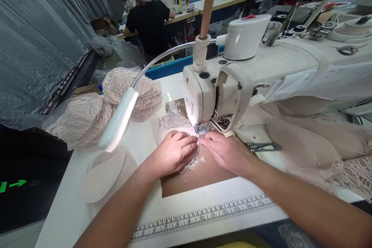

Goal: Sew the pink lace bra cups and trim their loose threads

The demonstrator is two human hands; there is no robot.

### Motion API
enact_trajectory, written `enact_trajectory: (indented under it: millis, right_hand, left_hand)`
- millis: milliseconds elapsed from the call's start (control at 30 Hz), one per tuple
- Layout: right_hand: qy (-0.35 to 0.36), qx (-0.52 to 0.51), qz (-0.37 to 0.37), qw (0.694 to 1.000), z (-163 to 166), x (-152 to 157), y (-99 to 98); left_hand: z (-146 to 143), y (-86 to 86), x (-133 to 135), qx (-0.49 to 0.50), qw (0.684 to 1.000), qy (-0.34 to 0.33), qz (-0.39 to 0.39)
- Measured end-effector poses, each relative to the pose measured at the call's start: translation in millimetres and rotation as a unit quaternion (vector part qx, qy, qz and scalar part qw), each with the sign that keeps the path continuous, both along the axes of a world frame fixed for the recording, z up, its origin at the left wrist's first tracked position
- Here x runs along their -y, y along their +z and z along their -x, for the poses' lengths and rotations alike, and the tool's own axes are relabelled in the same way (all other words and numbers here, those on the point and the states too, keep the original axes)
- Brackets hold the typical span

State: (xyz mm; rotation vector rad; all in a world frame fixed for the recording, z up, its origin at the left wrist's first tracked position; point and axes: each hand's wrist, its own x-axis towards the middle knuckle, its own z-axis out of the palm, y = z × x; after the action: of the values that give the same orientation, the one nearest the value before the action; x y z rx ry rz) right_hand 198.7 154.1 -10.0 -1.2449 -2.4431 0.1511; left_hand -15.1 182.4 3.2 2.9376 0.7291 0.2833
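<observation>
The lace piece (194, 161) lies flat on the white table (69, 209), on a brown panel (203, 176) set into it, with its far edge right at the presser foot (200, 128) of the sewing machine (200, 99). The left hand (174, 153) rests on top of it with fingers bent and knuckles raised, the fingertips pressing the lace down just beside the foot. It is not closed around anything. The right hand (228, 153) lies flatter, fingers stretched toward the needle area and touching the piece from the other side, so the lace sits between the two hands. The piece looks thin, light and limp, with an open pattern that would likely stretch or snag. It is best held by flat pressure from the fingertips close to the foot, not pinched or pulled at the edge. A gooseneck lamp (117, 122) hangs over the left of the table, in front of a heap of lace (87, 118), and pale moulded cups (101, 176) lie near the left forearm. Snips (261, 147) rest beyond the right hand, beside sheer fabric (314, 139). A printed ruler (203, 214) runs along the near edge. A person in a black top (149, 23) sits at another table well behind.
</observation>
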Motion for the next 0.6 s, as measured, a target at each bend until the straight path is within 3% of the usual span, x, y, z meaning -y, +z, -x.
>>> enact_trajectory:
  millis: [233,600]
  right_hand:
    - [0.031,0.002,-0.007,0.999,-0.9,-1.0,-4.9]
    - [-0.013,0.045,-0.030,0.998,4.0,1.5,1.0]
  left_hand:
    - [1.9,0.2,-1.7,-0.012,1.000,-0.002,0.001]
    - [-3.9,2.1,0.9,0.011,0.999,0.041,0.005]
